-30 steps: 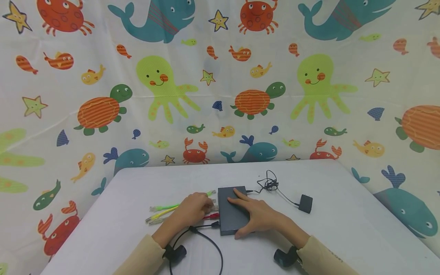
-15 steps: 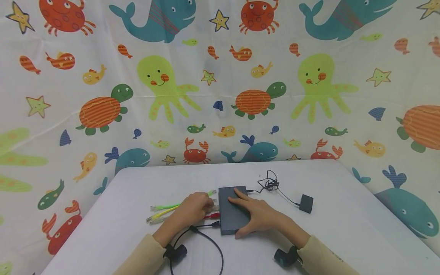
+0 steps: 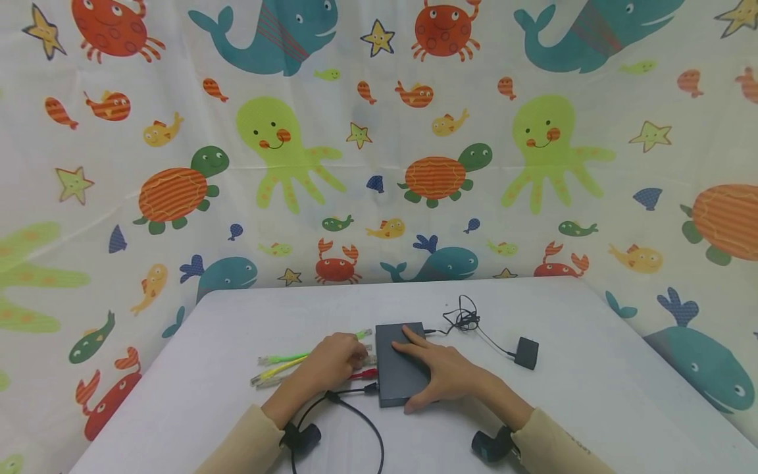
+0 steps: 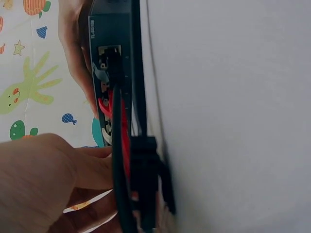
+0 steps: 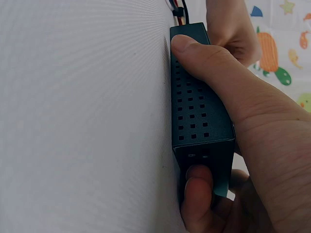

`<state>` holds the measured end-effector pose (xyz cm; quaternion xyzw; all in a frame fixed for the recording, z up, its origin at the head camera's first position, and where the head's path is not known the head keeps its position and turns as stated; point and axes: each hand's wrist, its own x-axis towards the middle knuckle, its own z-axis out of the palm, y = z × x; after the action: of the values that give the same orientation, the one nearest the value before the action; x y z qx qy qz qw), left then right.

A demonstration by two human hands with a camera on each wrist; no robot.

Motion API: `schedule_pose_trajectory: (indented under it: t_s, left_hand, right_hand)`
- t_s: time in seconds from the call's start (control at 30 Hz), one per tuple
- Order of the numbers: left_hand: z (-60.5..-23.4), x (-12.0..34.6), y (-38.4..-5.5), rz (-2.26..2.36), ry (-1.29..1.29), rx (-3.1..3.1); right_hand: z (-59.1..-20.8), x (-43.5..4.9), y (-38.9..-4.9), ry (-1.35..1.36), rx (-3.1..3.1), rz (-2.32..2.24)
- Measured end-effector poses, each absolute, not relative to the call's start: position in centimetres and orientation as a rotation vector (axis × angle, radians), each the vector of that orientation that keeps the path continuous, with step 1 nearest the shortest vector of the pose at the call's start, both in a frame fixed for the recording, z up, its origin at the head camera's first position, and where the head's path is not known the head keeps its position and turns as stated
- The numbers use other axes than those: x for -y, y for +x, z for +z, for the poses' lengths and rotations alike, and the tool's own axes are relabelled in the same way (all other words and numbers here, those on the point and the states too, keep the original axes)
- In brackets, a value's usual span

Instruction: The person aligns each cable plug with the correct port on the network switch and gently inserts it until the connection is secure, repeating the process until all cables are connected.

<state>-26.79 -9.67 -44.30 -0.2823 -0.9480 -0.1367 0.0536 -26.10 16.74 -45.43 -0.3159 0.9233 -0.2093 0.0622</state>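
A dark network switch [image 3: 393, 378] lies flat on the white table. My right hand [image 3: 447, 372] grips it, with the thumb on its vented side [image 5: 192, 111] and fingers over its top and far end. At its left side my left hand [image 3: 328, 362] pinches a pale network cable [image 3: 371, 360] close by the ports; the fingers hide part of it. A red network cable [image 3: 366, 374] and a black network cable [image 4: 114, 63] are plugged into the port side. Green [image 3: 278, 359] and yellow [image 3: 293, 363] network cables lie beneath and beyond my left hand.
A black power adapter [image 3: 526, 353] lies to the right, its coiled cord [image 3: 468, 319] leading to the switch's far right corner. The black cable [image 3: 379, 434] loops towards the near edge between my arms. Behind the table hangs a curtain [image 3: 379, 197] printed with sea animals.
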Motion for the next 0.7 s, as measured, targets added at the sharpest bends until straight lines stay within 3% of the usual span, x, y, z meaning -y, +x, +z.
schedule_pose_trajectory:
  t_s: [0.7]
  left_hand:
    - [-44.33,9.65,-26.68,-0.397,-0.85,2.857]
  right_hand:
    - [-45.43,-16.72,-26.06,-0.951,-2.794,-0.635]
